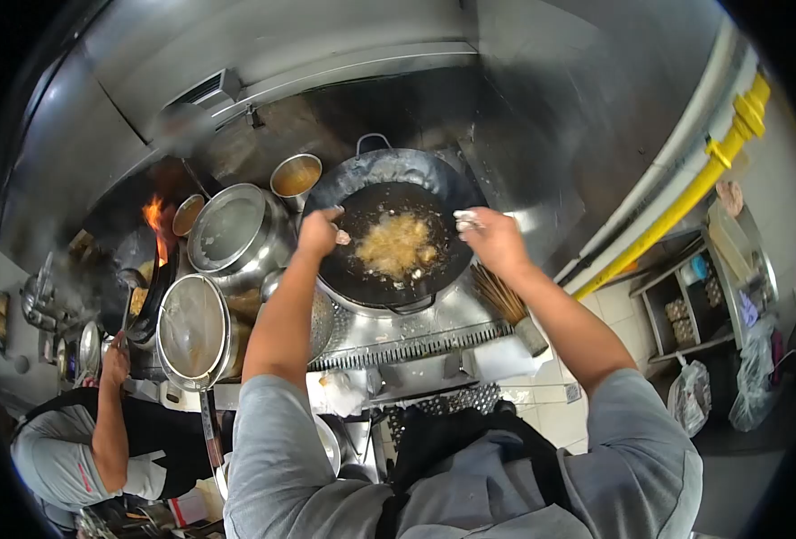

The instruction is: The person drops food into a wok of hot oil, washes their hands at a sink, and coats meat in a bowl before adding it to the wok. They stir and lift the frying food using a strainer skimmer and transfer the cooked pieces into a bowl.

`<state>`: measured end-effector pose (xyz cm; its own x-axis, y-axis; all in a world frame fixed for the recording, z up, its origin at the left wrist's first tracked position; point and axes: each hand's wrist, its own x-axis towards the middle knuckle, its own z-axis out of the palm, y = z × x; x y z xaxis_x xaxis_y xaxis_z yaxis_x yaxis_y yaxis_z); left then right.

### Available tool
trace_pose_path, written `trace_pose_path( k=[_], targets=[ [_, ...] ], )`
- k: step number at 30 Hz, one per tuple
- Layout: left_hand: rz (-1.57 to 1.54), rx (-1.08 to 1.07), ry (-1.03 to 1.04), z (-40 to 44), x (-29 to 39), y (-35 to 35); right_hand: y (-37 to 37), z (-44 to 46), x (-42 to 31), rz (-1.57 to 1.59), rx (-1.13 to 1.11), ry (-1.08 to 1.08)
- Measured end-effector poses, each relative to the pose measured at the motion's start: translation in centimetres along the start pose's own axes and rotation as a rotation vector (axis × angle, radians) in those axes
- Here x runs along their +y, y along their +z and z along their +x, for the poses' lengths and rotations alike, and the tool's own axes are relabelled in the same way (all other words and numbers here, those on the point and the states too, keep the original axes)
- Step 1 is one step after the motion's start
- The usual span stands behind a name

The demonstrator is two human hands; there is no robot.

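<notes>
A large dark wok [344, 286] stands on the stove in front of me, filled with dark oil. Golden pieces [396, 246] bubble in a cluster at its middle. Over the wok's left side, my left hand [320, 233] is closed, with a small pale coated piece at its fingertips. My right hand [491, 239] is closed over the right rim, with whitish coated matter at the fingertips. Both hands are above the oil, apart from each other and from the frying pieces.
Left of the wok are a lidded pot [229, 228], a mesh strainer [191, 328] and a bowl of orange liquid [296, 175]. Farther left, a co-worker's hand [116, 363] holds a ladle near a flaming wok. Bamboo sticks [497, 292] stand at the right; a yellow pipe [654, 211] runs beyond.
</notes>
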<state>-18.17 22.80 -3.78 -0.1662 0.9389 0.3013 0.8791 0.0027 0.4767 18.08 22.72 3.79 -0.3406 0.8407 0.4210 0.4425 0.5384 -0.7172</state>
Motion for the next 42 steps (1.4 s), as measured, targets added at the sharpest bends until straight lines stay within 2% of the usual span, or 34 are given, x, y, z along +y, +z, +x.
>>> trace_pose_path(
  k=[2,3,4,5,6,7,8,9,10,13,14,15,16,17,19,20,22,23,25,27,28,30,32,34,36,38,39,41,42],
  targets=[
    [0.052,0.25,-0.038,1.3,1.7,-2.9,-5.3,-3.3,0.2,0.112,0.048,0.073],
    [-0.009,0.284,-0.259,0.3,6.0,-6.1,-8.1,-5.9,0.6,0.159,0.044,0.156],
    [0.036,0.549,-0.077,0.3,6.7,-7.1,-10.9,-8.0,1.3,0.332,0.054,0.275],
    [-0.138,0.725,-0.034,-0.2,7.6,-7.9,-13.5,-10.4,2.4,0.509,0.062,0.394],
    [-0.733,0.638,-0.287,-2.9,12.5,-9.3,-16.1,-13.7,3.9,0.603,0.126,0.524],
    [-1.021,0.714,-0.185,-4.2,14.1,-9.1,-18.4,-16.6,5.7,0.693,0.204,0.64],
    [-1.115,0.749,-0.287,-6.3,18.0,-9.1,-20.8,-19.5,8.0,0.68,0.242,0.635],
    [-1.208,0.793,-0.367,-9.3,24.8,-8.7,-23.6,-23.1,9.9,0.753,0.304,0.73],
    [-1.218,0.707,-0.278,-11.4,25.8,-6.5,-26.1,-26.1,11.4,0.835,0.381,0.805],
    [-1.011,0.476,-0.344,-16.8,36.0,1.4,-33.7,-34.5,13.5,0.828,0.624,0.955],
    [-0.684,0.387,-0.241,-18.2,35.3,7.1,-36.0,-37.0,14.1,0.829,0.675,0.947],
    [-0.689,0.251,-0.328,-20.0,41.4,10.3,-38.5,-39.2,14.6,0.829,0.784,0.971],
    [-0.919,0.012,-0.189,-21.7,44.7,13.9,-40.8,-41.3,15.0,0.822,0.884,1.003],
    [-0.94,-0.199,-0.195,-23.0,45.5,19.4,-42.6,-43.0,15.8,0.822,0.909,0.993],
    [-1.233,-0.582,-0.194,-23.6,53.4,22.8,-45.9,-45.7,17.4,0.772,1.044,0.992],
    [-1.13,-0.737,-0.227,-22.7,56.8,22.8,-47.2,-46.6,18.2,0.778,1.084,0.97],
    [-1.304,-0.81,-0.095,-20.5,60.6,26.6,-49.0,-47.5,19.4,0.795,1.155,0.955],
    [-1.294,-0.841,-0.151,-18.9,62.4,27.8,-49.5,-47.9,20.2,0.813,1.226,0.938],
    [-1.281,-0.879,-0.224,-14.8,64.6,31.1,-50.1,-48.5,22.7,0.841,1.232,0.902],
    [-1.684,-1.054,-1.025,-10.4,62.9,36.8,-50.2,-48.0,25.2,0.948,1.276,0.866],
    [-1.688,-1.058,-1.038,-8.9,62.1,38.9,-51.0,-46.9,25.8,0.931,1.245,0.882],
    [-1.717,-0.726,-1.123,-5.3,60.0,42.7,-51.9,-44.9,28.4,0.886,1.23,0.916],
    [-1.658,-0.456,-1.377,-1.3,59.4,45.1,-53.1,-41.6,30.9,0.8,1.215,0.965],
    [-1.644,-0.443,-1.481,0.6,54.8,50.7,-55.0,-37.6,33.1,0.795,1.177,1.037],
    [-1.498,-0.507,-1.319,-0.7,56.6,49.3,-56.2,-34.3,35.8,0.789,1.134,1.107],
    [-1.462,-0.562,-1.324,2.8,60.2,48.2,-58.4,-30.4,38.5,0.751,1.043,1.164],
    [-1.433,-0.623,-1.311,5.0,62.1,48.0,-59.6,-28.2,40.0,0.74,1.02,1.188],
    [-1.489,-0.577,-1.106,14.7,65.7,50.0,-61.5,-23.1,44.5,0.709,0.927,1.132],
    [-1.367,-0.586,-1.056,17.7,66.6,51.1,-63.5,-22.5,43.5,0.68,0.923,1.114]
  ],
)
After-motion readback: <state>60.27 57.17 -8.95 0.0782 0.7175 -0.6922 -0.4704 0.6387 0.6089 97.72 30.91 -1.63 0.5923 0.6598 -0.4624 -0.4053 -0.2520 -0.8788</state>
